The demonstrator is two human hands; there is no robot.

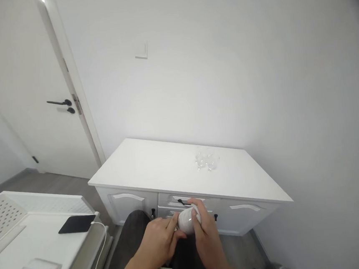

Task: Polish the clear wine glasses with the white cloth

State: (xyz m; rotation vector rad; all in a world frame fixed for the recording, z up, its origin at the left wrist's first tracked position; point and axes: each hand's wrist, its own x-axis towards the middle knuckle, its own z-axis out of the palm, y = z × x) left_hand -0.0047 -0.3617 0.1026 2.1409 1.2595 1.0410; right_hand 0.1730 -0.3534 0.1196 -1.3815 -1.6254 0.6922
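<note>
My right hand [207, 236] is wrapped round a small round white object [187, 221], held low in front of a white cabinet [157, 170]. My left hand [159, 241] touches the same object from the left, with its fingers curled against it. Both hands hover over my dark trouser legs. What the object is cannot be made out. On the cabinet top, towards the back right, lies a small clear crumpled piece of plastic or glass [207, 160].
The cabinet has drawers with black handles [183, 202] and stands against a white wall. A white door with a black lever handle [60, 103] is at the left. At lower left a white cart [34, 239] carries a black phone [76, 223] with a white cable.
</note>
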